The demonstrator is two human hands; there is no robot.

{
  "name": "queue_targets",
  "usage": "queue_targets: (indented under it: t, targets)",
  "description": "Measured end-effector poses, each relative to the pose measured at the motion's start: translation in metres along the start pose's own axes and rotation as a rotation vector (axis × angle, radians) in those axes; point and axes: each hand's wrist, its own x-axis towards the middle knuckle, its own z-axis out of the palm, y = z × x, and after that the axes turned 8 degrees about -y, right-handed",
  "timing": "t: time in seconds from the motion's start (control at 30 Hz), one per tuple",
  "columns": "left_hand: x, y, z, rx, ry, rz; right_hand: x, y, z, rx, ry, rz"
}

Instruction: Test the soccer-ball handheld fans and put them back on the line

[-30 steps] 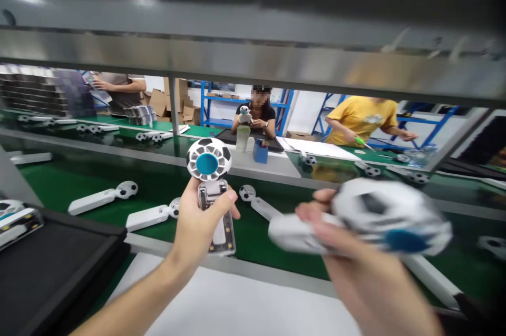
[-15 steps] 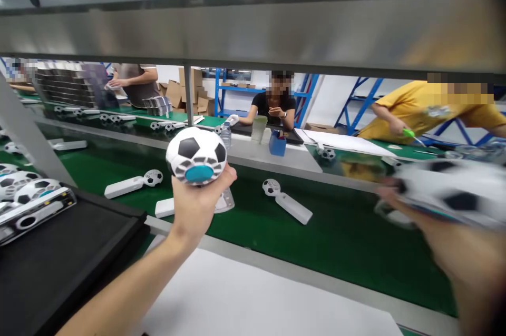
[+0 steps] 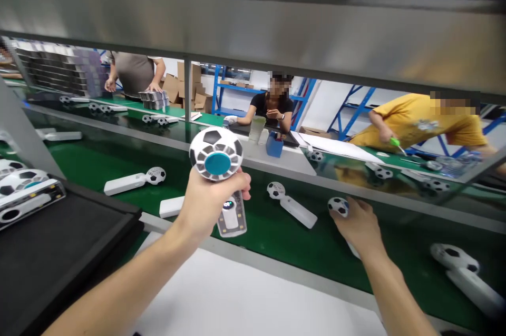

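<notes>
My left hand [image 3: 207, 201] is closed round the handle of a soccer-ball-patterned hand fan [image 3: 216, 159], held upright with its blue centre facing me. Its clear handle sticks out below my fingers. My right hand [image 3: 358, 223] rests on the green conveyor belt [image 3: 300, 246], lying over another soccer-ball fan [image 3: 338, 205] whose ball head shows past my fingertips. Its handle is hidden under my palm, and the fingers curl over it.
More fans lie on the belt at left [image 3: 134, 180], centre [image 3: 291, 204] and far right [image 3: 460, 267]. A black tray [image 3: 59, 241] with fans sits at left. A white mat [image 3: 245, 299] lies before me. A metal shelf [image 3: 253, 25] hangs overhead. Other people work across the line.
My right hand swung its fan out to the right and down onto the belt, where it now rests. My left hand tilted its fan, then stood it upright again.
</notes>
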Motion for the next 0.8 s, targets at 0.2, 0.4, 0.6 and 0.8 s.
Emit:
queue_targets:
  t: [0.2,0.4,0.6,0.8]
  targets:
    - [-0.009,-0.004,0.007,0.088,-0.072,-0.022,-0.100,-0.118,-0.008,0.749,-0.701,-0.592]
    - [-0.010,-0.002,0.006,-0.024,-0.068,-0.099,-0.133,-0.150,0.004,0.877,-0.618,-0.692]
    - [-0.014,-0.004,0.011,-0.057,0.039,-0.071,-0.139,-0.153,0.008,0.762,-0.399,-0.657]
    - [-0.010,-0.004,0.009,-0.088,0.106,-0.060,-0.134,-0.160,0.003,0.736,-0.452,-0.656]
